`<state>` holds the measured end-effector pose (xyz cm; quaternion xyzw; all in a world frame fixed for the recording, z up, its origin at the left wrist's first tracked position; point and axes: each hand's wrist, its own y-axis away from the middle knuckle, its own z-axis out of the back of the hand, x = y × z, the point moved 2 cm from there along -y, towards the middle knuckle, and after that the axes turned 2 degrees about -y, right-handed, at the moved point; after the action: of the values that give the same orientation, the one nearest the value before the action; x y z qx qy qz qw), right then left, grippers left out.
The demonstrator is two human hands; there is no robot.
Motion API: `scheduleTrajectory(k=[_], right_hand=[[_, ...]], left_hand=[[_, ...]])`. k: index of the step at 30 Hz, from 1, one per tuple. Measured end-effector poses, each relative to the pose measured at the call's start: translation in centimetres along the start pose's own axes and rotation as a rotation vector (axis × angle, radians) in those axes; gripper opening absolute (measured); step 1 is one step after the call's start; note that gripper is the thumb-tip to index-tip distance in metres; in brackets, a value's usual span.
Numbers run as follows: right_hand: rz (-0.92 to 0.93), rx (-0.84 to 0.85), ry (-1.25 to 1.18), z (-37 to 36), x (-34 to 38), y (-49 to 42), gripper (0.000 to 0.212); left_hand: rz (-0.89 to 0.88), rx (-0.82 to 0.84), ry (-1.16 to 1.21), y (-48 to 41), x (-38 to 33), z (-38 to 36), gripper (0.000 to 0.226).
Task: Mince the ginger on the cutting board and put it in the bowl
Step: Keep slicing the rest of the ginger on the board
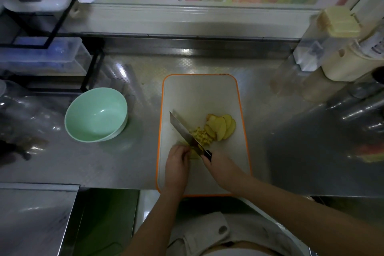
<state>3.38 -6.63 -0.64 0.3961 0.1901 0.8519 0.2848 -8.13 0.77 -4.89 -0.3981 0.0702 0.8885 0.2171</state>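
A white cutting board with an orange rim lies on the steel counter. On it sit several ginger slices and a small heap of minced ginger. My right hand grips the black handle of a knife, whose blade slants up to the left across the board. My left hand rests with curled fingers on ginger strips just left of the blade. A pale green bowl stands to the left of the board, with nothing in it.
A black wire rack with clear plastic boxes stands at the back left. Containers and a cream jug crowd the back right. Metal utensils lie at the right. The counter's front edge runs just below the board.
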Motion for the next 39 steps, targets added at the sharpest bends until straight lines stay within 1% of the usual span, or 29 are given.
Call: scheduleTrajectory(k=[2, 5, 6, 8, 9, 11, 15, 18, 20, 22, 26, 28, 34, 37, 39], right_hand=[[-0.016, 0.012, 0.017, -0.2, 0.1, -0.1, 0.027], [-0.048, 0.017, -0.008, -0.3, 0.0, 0.2, 0.042], [-0.031, 0.032, 0.025, -0.2, 0.0, 0.2, 0.04], [0.013, 0.062, 0.091, 0.1, 0.0, 0.1, 0.027], [0.015, 0.055, 0.045, 0.5, -0.3, -0.1, 0.022], [0.018, 0.05, -0.022, 1.3, -0.8, -0.6, 0.028], [0.112, 0.066, 0.075, 2.2, -1.0, -1.3, 0.023], [0.127, 0.028, 0.079, 2.6, -1.1, -1.6, 0.024], [0.14, 0.018, 0.086, 2.8, -1.2, -1.5, 0.023], [0.153, 0.003, 0.071, 3.0, -1.3, -1.4, 0.023], [0.199, -0.023, 0.023, 3.1, -1.1, -1.1, 0.022], [0.214, -0.036, -0.004, 3.2, -1.1, -0.9, 0.021], [0.23, -0.077, -0.035, 3.2, -1.0, -0.2, 0.026], [0.221, -0.076, -0.042, 3.2, -0.9, 0.1, 0.022], [0.205, -0.075, -0.037, 3.2, -1.0, 0.4, 0.021]], left_hand=[[-0.005, -0.009, -0.001, 0.0, 0.0, 0.0, 0.014], [-0.01, -0.026, 0.0, 0.1, 0.1, -0.1, 0.014], [-0.012, -0.029, 0.0, 0.1, 0.1, -0.1, 0.013], [-0.008, -0.027, -0.001, 0.1, 0.1, -0.1, 0.013], [-0.009, -0.019, 0.0, 0.1, 0.1, -0.1, 0.012], [-0.015, -0.001, -0.003, 0.1, 0.1, -0.1, 0.012], [0.004, 0.044, -0.009, 0.0, -0.3, 0.0, 0.012], [0.01, 0.086, -0.004, -0.4, -0.3, 0.3, 0.015], [0.033, 0.116, 0.008, -0.8, -0.3, 0.6, 0.022], [0.016, 0.146, -0.057, -1.2, -0.2, 0.8, 0.031], [-0.06, 0.208, -0.313, -1.8, 0.2, 1.2, 0.048], [-0.088, 0.245, -0.366, -1.9, 0.4, 1.3, 0.052], [-0.159, 0.292, -0.438, -1.2, 0.6, 1.4, 0.052], [-0.141, 0.292, -0.413, -0.9, 0.5, 1.2, 0.05], [-0.111, 0.255, -0.357, -0.8, 0.4, 1.1, 0.046]])
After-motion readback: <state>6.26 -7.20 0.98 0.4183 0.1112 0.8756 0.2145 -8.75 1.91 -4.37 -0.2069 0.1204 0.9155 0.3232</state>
